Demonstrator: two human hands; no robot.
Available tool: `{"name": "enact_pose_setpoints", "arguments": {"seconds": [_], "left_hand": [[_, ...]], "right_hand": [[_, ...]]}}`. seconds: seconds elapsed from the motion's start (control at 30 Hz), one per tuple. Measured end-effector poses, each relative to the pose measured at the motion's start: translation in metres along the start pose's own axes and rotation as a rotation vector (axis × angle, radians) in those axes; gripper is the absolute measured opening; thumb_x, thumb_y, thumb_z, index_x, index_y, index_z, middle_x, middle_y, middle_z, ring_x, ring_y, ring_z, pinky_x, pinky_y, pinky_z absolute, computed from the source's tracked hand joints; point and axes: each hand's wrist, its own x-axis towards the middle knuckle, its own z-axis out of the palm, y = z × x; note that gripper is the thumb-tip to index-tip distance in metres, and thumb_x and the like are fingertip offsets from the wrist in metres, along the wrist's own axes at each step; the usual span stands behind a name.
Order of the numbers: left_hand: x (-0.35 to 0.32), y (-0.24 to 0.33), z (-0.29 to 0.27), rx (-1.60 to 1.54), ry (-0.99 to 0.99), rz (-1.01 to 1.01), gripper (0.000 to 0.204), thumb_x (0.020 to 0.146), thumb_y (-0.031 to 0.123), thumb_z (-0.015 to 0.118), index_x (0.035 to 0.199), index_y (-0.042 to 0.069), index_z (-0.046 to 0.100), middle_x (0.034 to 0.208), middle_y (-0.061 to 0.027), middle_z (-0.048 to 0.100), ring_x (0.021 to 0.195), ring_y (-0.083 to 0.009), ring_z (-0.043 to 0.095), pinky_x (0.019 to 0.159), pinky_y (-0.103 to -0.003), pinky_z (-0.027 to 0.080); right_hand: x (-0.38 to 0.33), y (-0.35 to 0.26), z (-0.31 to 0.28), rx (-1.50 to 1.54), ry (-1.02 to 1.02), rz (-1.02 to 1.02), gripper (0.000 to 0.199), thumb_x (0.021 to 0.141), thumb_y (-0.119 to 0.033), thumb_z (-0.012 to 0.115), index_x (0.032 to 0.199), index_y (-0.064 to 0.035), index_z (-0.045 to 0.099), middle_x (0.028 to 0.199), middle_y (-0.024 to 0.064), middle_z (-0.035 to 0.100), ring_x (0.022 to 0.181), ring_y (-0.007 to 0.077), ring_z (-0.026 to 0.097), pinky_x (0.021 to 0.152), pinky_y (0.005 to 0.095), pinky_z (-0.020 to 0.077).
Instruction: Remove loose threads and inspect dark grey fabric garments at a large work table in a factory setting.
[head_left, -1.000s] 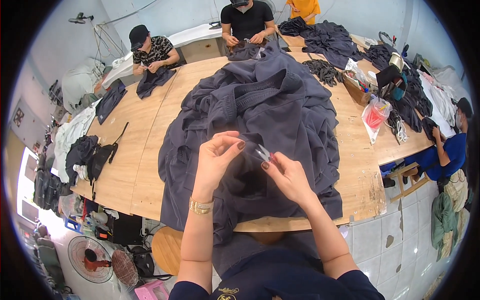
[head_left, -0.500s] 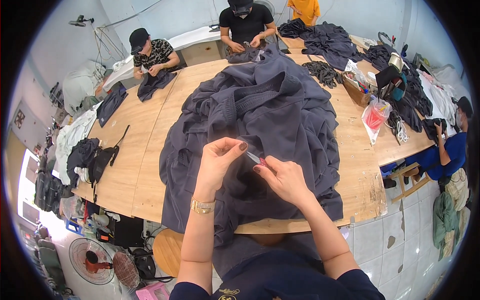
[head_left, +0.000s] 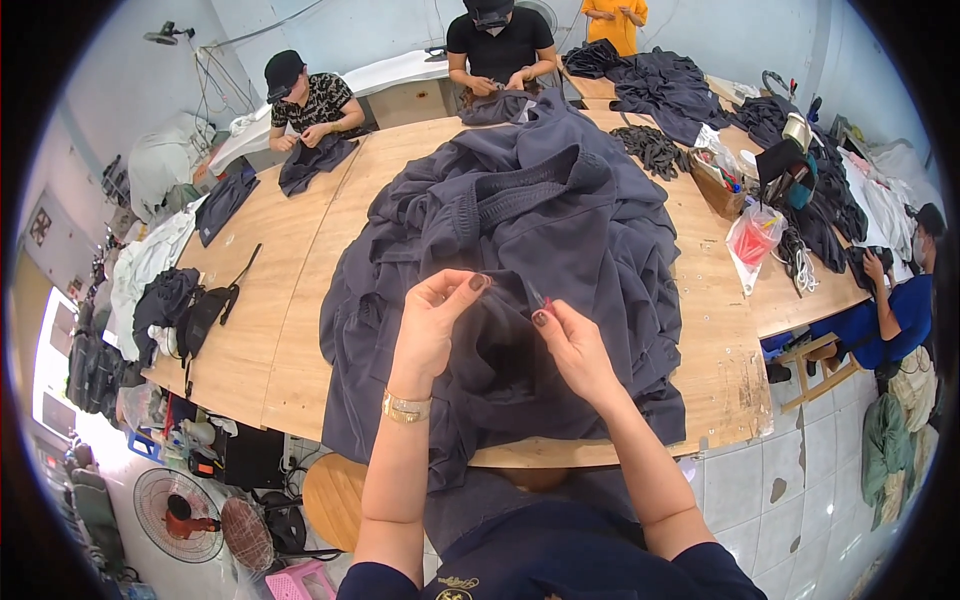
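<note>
The right hand had just moved the snips away from the left hand, so the blades were off the pinched spot. Its fingers were curled tightly around the snips. The left finger and thumb were together, seeming to pinch the dark cloth, heaped under and past both hands.

From where I stand, the right hand hides most of the small scissors, their blades too blurred to call parted or closed, whether the left hand pinches anything is too fine to tell, and the view's upper edge crops the orange-shirted person.
</note>
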Motion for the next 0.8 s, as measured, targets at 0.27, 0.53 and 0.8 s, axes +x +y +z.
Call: {"name": "enact_pose_setpoints", "arguments": {"seconds": [0.27, 0.53, 0.8], "left_hand": [[-0.003, -0.003, 0.001, -0.255, 0.02, -0.061, 0.017, 0.092, 0.021, 0.061, 0.1, 0.006, 0.062, 0.106, -0.0132, 0.066, 0.1, -0.015, 0.059, 0.089, -0.025, 0.043], [-0.017, -0.013, 0.01, 0.114, 0.268, 0.036, 0.034, 0.088, 0.019, 0.067, 0.113, 0.0, 0.052, 0.1, -0.0075, 0.06, 0.094, -0.011, 0.056, 0.079, -0.023, 0.046], [-0.027, -0.028, 0.014, -0.057, 0.06, -0.044, 0.015, 0.091, 0.013, 0.062, 0.099, 0.001, 0.06, 0.095, -0.0004, 0.063, 0.083, -0.0047, 0.056, 0.074, -0.02, 0.046]], "right_hand": [[0.007, -0.002, 0.018, 0.304, 0.112, 0.067, 0.019, 0.082, -0.016, 0.072, 0.083, -0.0018, 0.059, 0.057, -0.0099, 0.036, 0.052, 0.0001, 0.029, 0.047, 0.0194, 0.0227], [0.01, 0.01, 0.023, 0.404, 0.06, 0.089, 0.006, 0.086, -0.006, 0.065, 0.086, 0.0008, 0.064, 0.07, -0.0055, 0.059, 0.061, -0.0009, 0.046, 0.055, 0.0159, 0.0375], [0.006, 0.002, 0.014, 0.428, 0.086, 0.076, 0.007, 0.088, -0.005, 0.061, 0.088, 0.0025, 0.062, 0.076, -0.0019, 0.061, 0.069, 0.003, 0.053, 0.065, 0.0181, 0.0432]]}}
